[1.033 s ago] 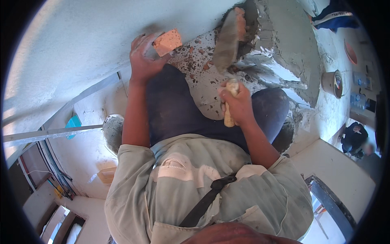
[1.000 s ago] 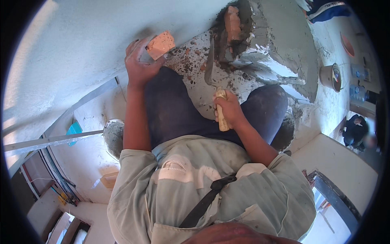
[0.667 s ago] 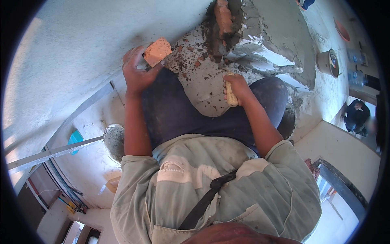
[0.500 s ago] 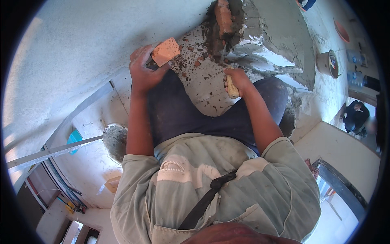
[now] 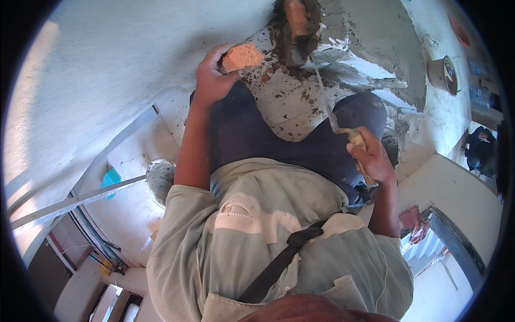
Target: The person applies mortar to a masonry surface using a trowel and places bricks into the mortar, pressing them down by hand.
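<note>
My left hand (image 5: 212, 81) is closed around a broken piece of orange brick (image 5: 242, 57), held up beside the white wall. In my right hand (image 5: 377, 159), over my right knee, is a trowel (image 5: 325, 99) gripped by its wooden handle. Its blade appears nearly edge-on, with the tip toward the masonry ahead. There, an orange brick (image 5: 296, 19) stands in dark wet mortar (image 5: 292, 53), between the wall and a block coated in grey mortar (image 5: 375, 43). Whether the blade carries mortar I cannot tell.
Mortar crumbs and brick chips lie on the pale floor (image 5: 287, 115) between my knees. A bucket (image 5: 442, 76) stands at the far right. On the left, a long straight bar (image 5: 80, 201) reaches a round mortar-smeared container (image 5: 161, 181). Another person (image 5: 481, 150) is at the right edge.
My right hand has drawn back toward me and right, bringing the trowel blade into view. My left hand has shifted right and slightly forward with the brick piece, turning it.
</note>
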A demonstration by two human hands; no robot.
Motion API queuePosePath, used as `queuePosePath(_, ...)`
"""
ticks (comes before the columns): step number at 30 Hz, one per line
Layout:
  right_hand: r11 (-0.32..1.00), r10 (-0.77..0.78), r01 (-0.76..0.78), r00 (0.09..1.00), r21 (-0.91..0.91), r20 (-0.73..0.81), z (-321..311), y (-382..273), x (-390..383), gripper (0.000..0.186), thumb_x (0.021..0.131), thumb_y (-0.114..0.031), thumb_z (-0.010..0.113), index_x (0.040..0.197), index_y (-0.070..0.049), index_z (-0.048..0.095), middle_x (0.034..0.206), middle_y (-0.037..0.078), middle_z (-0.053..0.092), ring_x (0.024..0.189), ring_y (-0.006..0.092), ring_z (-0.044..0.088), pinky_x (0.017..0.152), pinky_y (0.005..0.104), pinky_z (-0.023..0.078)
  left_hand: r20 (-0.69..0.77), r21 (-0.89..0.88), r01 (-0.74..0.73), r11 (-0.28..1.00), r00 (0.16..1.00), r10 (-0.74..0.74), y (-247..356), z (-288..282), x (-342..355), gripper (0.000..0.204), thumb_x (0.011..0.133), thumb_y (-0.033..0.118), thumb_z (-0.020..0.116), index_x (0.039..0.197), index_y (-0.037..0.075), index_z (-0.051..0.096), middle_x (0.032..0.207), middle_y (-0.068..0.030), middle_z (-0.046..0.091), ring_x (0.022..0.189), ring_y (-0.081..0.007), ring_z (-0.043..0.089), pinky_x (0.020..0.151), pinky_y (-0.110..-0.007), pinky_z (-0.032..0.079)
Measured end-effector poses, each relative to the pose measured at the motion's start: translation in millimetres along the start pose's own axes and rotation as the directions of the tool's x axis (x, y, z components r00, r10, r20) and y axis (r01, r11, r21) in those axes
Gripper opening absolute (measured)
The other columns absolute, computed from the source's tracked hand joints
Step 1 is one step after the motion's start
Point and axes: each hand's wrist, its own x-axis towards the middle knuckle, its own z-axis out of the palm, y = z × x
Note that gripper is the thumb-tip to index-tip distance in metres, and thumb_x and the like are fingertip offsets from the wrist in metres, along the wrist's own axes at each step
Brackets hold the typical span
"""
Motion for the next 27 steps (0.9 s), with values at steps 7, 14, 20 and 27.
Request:
queuePosePath(7, 0.998, 0.026, -0.013, 0.981, 0.068, -0.191, -3.9, 63.8, -21.0, 0.024, 0.089, -0.018, 0.066, 0.103, -0.001, 0.057, 0.061, 0.003, 0.053, 0.046, 0.0116, 0.054, 0.043, 0.0294, 0.042, 0.405, 0.62, -0.299, 0.725, 0.914, 0.03, -10.2, 49.9, 55.0, 0.064, 0.071, -0.008, 0.074, 0.13, 0.015, 0.062, 0.131, -0.0102, 0.059, 0.12, -0.0291, 0.058, 0.1, -0.042, 0.05)
queuePosePath(14, 0.941, 0.08, 0.025, 0.953, 0.337, -0.293, 16.3, 98.0, -29.1, 0.023, 0.09, -0.018, 0.065, 0.104, -0.002, 0.057, 0.066, 0.003, 0.056, 0.047, 0.012, 0.054, 0.042, 0.0283, 0.042, 0.672, 0.543, -0.441, 0.715, 0.739, -0.054, -28.9, 98.1, 115.1, 0.062, 0.072, -0.009, 0.07, 0.127, 0.018, 0.064, 0.133, -0.0103, 0.06, 0.123, -0.0323, 0.055, 0.103, -0.043, 0.048)
queuePosePath(20, 0.817, 0.067, 0.112, 0.956, 0.566, -0.285, 13.6, 111.3, -28.9, 0.024, 0.093, -0.02, 0.064, 0.105, -0.002, 0.054, 0.069, 0.004, 0.054, 0.045, 0.0127, 0.053, 0.04, 0.0276, 0.042, 0.747, 0.483, -0.434, 0.76, 0.658, -0.099, -58.4, 113.2, 140.0, 0.057, 0.076, -0.011, 0.065, 0.127, 0.016, 0.064, 0.134, -0.0122, 0.06, 0.124, -0.0328, 0.055, 0.102, -0.041, 0.047)
queuePosePath(27, 0.768, 0.074, 0.095, 0.969, 0.634, -0.235, 8.1, 117.5, -27.6, 0.024, 0.093, -0.02, 0.062, 0.106, -0.002, 0.054, 0.069, 0.005, 0.055, 0.044, 0.0131, 0.052, 0.039, 0.0281, 0.043, 0.617, 0.517, -0.439, 0.735, 0.786, 0.035, -84.9, 117.1, 127.9, 0.046, 0.082, -0.01, 0.061, 0.122, 0.012, 0.067, 0.128, -0.0165, 0.061, 0.117, -0.0311, 0.06, 0.096, -0.039, 0.051)
